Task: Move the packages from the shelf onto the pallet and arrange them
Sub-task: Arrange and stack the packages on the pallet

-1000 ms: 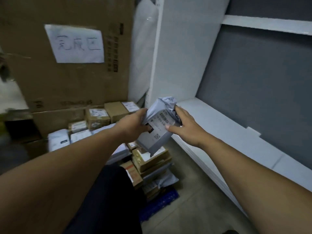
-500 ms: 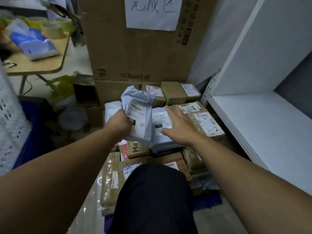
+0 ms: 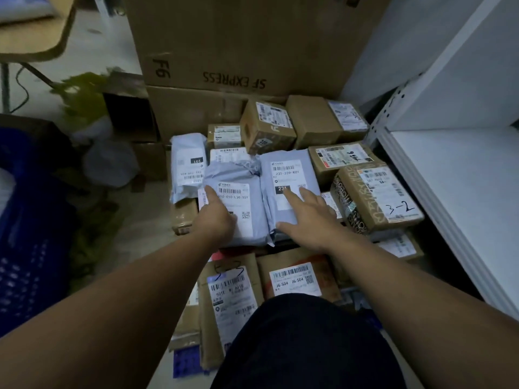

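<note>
A grey plastic mailer (image 3: pixel 238 203) with a white label lies flat on top of the pile of packages. My left hand (image 3: pixel 217 220) rests on its left part, index finger straight along the edge. Right beside it lies a second grey mailer (image 3: pixel 286 175), and my right hand (image 3: pixel 309 220) presses on that one with its fingers spread flat. Brown boxes and more mailers surround both, among them a taped box marked 3-2 (image 3: pixel 376 197). A corner of the blue pallet (image 3: pixel 186 363) shows under the pile. The white shelf (image 3: pixel 463 178) is at the right.
A large SF Express carton (image 3: pixel 238 43) stands behind the pile. A blue crate (image 3: pixel 28 248) is at the left, and a wooden table (image 3: pixel 36 37) at the upper left. My dark-trousered knee (image 3: pixel 303 341) covers the pile's near edge.
I turned from the shelf to the pile. The grey mailer came down from both hands, then the left alone, onto the pile. My right hand moved to the neighbouring mailer.
</note>
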